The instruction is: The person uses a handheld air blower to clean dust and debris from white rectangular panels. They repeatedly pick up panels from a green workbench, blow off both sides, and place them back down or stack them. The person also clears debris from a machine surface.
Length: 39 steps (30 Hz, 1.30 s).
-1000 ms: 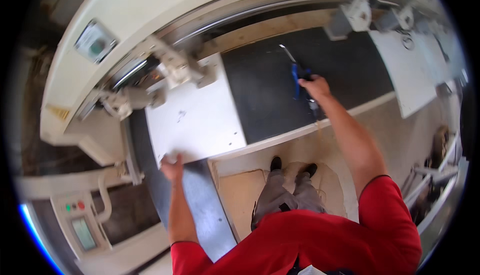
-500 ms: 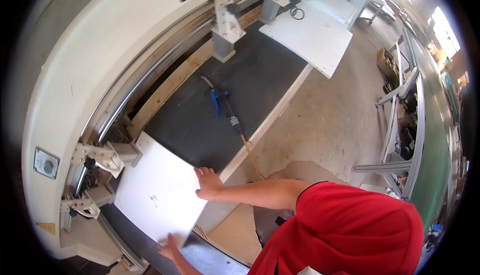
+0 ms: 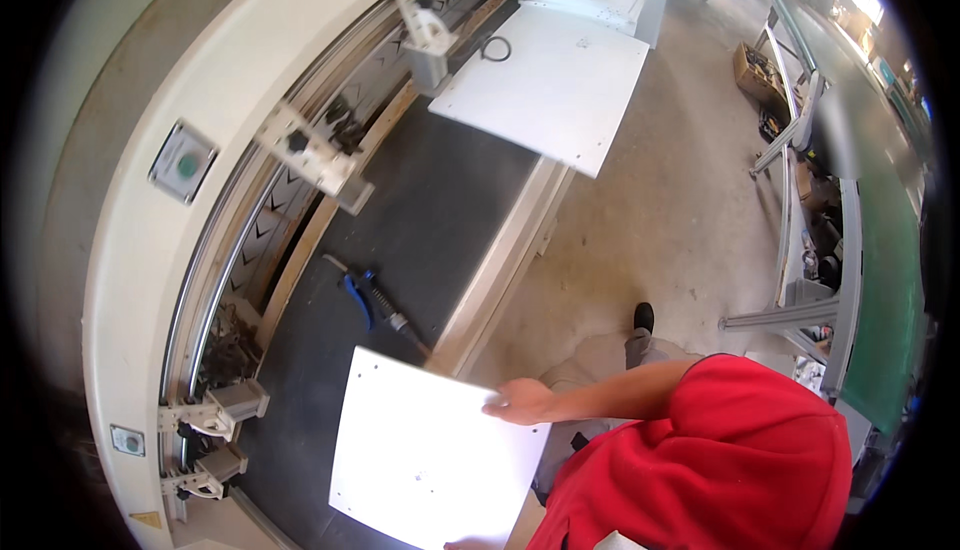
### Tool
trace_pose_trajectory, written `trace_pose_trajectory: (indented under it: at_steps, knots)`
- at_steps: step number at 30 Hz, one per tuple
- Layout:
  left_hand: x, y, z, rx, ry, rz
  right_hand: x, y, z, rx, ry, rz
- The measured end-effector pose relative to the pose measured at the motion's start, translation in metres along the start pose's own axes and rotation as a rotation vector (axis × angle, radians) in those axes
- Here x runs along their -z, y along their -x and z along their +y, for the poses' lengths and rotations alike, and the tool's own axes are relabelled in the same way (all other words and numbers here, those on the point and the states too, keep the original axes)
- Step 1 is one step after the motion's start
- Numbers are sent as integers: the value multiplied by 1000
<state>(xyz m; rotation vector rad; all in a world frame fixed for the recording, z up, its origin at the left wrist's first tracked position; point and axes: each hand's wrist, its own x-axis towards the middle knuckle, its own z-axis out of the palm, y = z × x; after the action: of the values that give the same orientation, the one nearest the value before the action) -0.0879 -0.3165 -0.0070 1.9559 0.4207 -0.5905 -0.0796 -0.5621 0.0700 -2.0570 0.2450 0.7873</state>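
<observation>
A white rectangular panel (image 3: 400, 440) with small holes near its corners is tilted over the near end of the black machine bed (image 3: 420, 200). My right hand (image 3: 525, 402) grips its right-hand edge, thumb on the top face and fingers mostly hidden beneath. At the lower picture edge, a small part of my left hand (image 3: 468, 545) shows at the panel's near edge; the rest is cut off. Beyond the panel, a blue air blow gun (image 3: 360, 295) lies on the bed, its hose end by the panel's far edge.
Another white panel (image 3: 560, 70) with a black ring (image 3: 495, 48) on it lies at the bed's far end. Along the left, the cream machine frame carries clamp blocks (image 3: 235, 405) and a green button box (image 3: 183, 162). A green-topped conveyor (image 3: 885, 300) stands at the right.
The white panel has come away from the clamp blocks, toward me and to the right, with both hands at its edges. My view has shifted too. The blow gun still lies on the bed.
</observation>
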Motion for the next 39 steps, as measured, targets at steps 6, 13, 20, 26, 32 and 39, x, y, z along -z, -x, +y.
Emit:
trace_pose_trajectory:
  at_steps: [6,13,20,26,32,39]
  knots:
    - [-237,-12,182,-305,-86,-146,186,75,184,29,-198,379]
    - [-490,49,317,-525,-104,-327,379,233,364,-233,-459,919]
    - [-618,77,402,-620,-111,-440,439,329,471,-426,-864,1381]
    - [-678,26,477,-641,-63,-434,538,322,500,-532,-796,1533]
    - [-701,-84,573,-661,-6,-381,683,251,519,-529,-727,1515]
    - [-813,-132,669,-606,-78,-457,875,141,557,-561,-598,1314]
